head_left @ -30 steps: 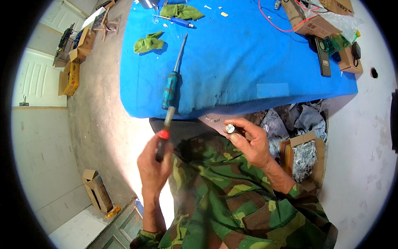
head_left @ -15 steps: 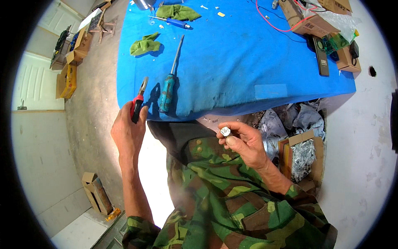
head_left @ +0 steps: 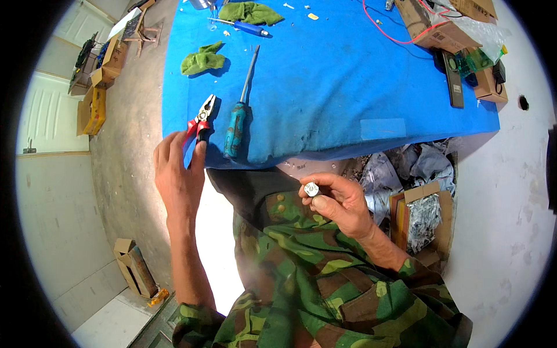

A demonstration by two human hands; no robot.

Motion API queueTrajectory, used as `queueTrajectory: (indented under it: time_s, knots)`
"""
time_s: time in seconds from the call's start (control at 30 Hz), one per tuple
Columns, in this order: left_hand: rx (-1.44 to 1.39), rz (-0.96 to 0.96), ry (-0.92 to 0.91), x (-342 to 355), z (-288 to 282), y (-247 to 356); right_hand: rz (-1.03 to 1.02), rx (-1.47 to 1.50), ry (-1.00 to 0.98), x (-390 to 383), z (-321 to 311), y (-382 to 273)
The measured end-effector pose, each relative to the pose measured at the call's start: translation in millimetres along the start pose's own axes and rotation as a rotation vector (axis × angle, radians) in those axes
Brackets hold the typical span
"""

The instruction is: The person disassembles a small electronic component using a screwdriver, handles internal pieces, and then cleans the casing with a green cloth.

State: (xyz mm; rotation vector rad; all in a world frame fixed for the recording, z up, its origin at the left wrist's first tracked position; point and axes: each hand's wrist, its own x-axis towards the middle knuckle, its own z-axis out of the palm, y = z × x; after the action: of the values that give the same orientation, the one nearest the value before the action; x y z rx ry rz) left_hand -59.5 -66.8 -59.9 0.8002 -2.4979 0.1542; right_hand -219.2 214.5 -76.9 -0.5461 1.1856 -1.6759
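Note:
My left hand (head_left: 180,159) is at the left front edge of the blue-covered table, its thumb and fingers around the handle ends of red-handled pliers (head_left: 201,116). The pliers lie flat against the cloth with their jaws slightly parted. Beside them rests a screwdriver (head_left: 234,130) with a teal, dirt-stained handle and a long shaft. Above my lap, my right hand (head_left: 342,203) pinches a small round metal piece (head_left: 311,189) between thumb and fingers, its pale, silvery end facing up. The rest of that piece is hidden by the fingers.
On the table (head_left: 325,87) lie green cloths (head_left: 202,59), a blue-handled screwdriver (head_left: 250,29) and small scraps. Cardboard boxes (head_left: 432,32), a red cable (head_left: 383,33) and a dark flat device (head_left: 453,81) occupy its right. A box of silvery shreds (head_left: 425,223) stands below.
The pliers have turned from edge-on to flat on the cloth, with handles spread and jaws parted. My left hand's grip has loosened. My right hand has shifted slightly left, tilting the metal piece.

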Motion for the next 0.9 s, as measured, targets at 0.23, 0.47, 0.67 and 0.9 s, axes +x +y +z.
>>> queueTrajectory:
  time_s: [0.23,0.47,0.67,0.9]
  knots:
    - [-1.060,-0.283,-0.407,-36.5,-56.7,92.6,-0.044,-0.195,0.019,3.0,8.5,6.6]
    - [-1.106,-0.367,-0.446,-41.3,-63.3,106.8,-0.075,-0.164,0.041,0.3,21.2,7.0]
    - [-1.144,-0.418,-0.480,-47.3,-65.2,106.6,-0.162,-0.446,-0.038,2.9,21.7,-0.7]
    - [-1.220,-0.515,-0.575,-54.0,-66.8,104.1,-0.141,-0.440,-0.077,1.1,21.5,-0.5]
